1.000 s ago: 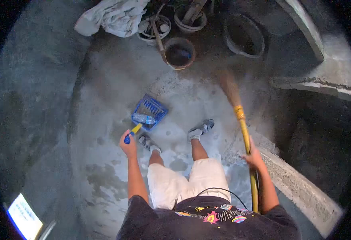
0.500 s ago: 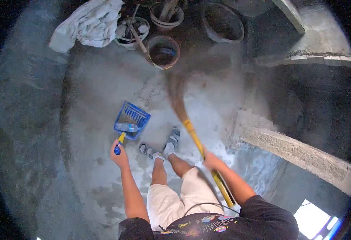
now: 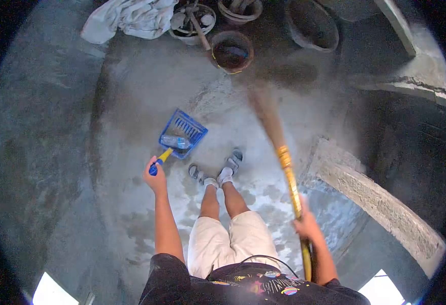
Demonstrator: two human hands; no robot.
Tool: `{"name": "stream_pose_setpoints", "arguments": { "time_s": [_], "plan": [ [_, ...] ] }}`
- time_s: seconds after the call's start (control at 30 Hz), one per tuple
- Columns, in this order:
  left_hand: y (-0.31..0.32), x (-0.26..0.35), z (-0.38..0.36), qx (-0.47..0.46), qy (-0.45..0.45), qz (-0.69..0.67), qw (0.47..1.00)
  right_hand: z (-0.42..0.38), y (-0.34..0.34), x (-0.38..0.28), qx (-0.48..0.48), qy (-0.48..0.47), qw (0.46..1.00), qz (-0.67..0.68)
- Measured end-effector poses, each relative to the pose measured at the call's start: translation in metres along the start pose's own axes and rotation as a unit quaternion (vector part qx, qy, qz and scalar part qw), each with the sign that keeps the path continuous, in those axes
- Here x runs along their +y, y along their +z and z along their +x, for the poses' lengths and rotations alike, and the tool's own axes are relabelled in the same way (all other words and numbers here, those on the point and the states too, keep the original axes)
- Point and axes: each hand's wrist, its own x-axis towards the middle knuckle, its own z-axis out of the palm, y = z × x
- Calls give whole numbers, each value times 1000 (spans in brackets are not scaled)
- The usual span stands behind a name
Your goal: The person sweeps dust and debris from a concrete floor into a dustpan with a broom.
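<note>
My left hand [image 3: 155, 174] is closed round the yellow and blue handle of a blue dustpan [image 3: 194, 133]. A clear plastic bottle [image 3: 175, 142] lies on its side in the pan, near the handle end. My right hand [image 3: 306, 223] grips the long yellow handle of a broom [image 3: 286, 157], off to my right. The broom's brown bristles point away from me toward the floor and are smeared by motion. Between the dustpan and the broom are my feet in grey sandals [image 3: 231, 161].
At the far side stand a brown bucket [image 3: 233, 52] with something blue inside, a tub of tools [image 3: 193, 23], and a large oval basin [image 3: 312, 25]. A white sack [image 3: 131, 19] lies at the far left. A low concrete ledge [image 3: 380, 201] runs along the right.
My right hand has swung the broom to the right, away from my legs. The left hand keeps hold of the dustpan, with the bottle still in it. The whole view has shifted slightly.
</note>
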Motion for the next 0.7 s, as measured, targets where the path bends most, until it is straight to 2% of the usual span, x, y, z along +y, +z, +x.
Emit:
{"name": "stream_pose_setpoints", "arguments": {
  "time_s": [0.07,0.13,0.2,0.27,0.33,0.37,0.43,0.5,0.57,0.63,0.67,0.7],
  "plan": [
    [-11,-4,3,3,11,0,1000,45,-19,21,139,-119,983,-32],
    [-15,-8,9,6,21,0,1000,104,-47,0,151,-43,987,30],
    [-11,-12,15,15,34,22,999,189,-49,12,196,-86,976,47],
    [-4,-19,19,17,30,25,999,233,-45,-18,169,2,986,-3],
    [4,-26,27,19,26,24,999,246,-6,-29,97,-14,995,-7],
    [9,-31,34,27,22,12,999,239,15,-47,58,0,995,-77],
    [10,-35,47,37,16,-1,999,195,77,-62,17,-96,973,-211],
    [4,-35,59,32,17,16,999,138,117,-74,-25,-200,964,-174],
    [-4,-43,66,36,17,26,999,80,130,-100,-152,-169,950,-212],
    [-14,-45,71,40,16,35,998,43,136,-100,-167,-225,940,-193],
    [-25,-39,73,35,5,26,999,27,130,-113,-170,-228,939,-195],
    [-35,-36,75,30,-7,18,999,9,120,-127,-187,-185,943,-205]
  ]
}}
